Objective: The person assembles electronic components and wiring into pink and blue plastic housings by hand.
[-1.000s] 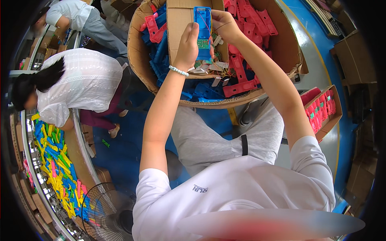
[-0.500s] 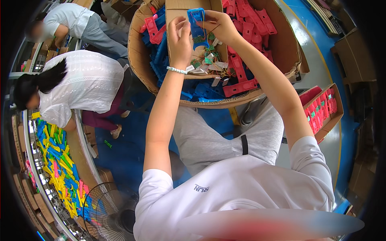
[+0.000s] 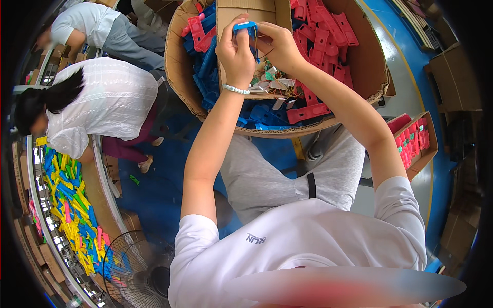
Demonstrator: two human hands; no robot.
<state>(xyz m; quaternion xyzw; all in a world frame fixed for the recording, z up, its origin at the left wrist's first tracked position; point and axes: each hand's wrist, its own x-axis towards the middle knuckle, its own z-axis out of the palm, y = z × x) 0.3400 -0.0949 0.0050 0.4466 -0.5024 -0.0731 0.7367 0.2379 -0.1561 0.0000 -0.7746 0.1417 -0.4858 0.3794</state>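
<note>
A blue plastic housing [image 3: 245, 25] is tilted edge-on above the cardboard divider, so its inside is hidden. My left hand [image 3: 237, 55] is closed round it, with the thumb on its near side. Against the housing's right side, my right hand [image 3: 281, 47] has its fingers pinched, and thin red and yellow wires [image 3: 265, 50] run from them. The fingertips are partly hidden. Below both hands, small green circuit boards with white parts and wires [image 3: 275, 82] lie heaped on a cardboard piece [image 3: 229, 10].
The large carton [image 3: 179, 77] holds blue housings [image 3: 206, 72] on the left and red housings [image 3: 321, 43] on the right. A smaller box [image 3: 429, 138] of red units stands at right. Two people work at left beside a bench of colourful parts [image 3: 74, 205]; a fan [image 3: 138, 272] stands nearby.
The blue housing has tipped from showing its long open side to edge-on. My left hand has gone from spread beside it to gripping it, and my right fingers have shifted lower along it.
</note>
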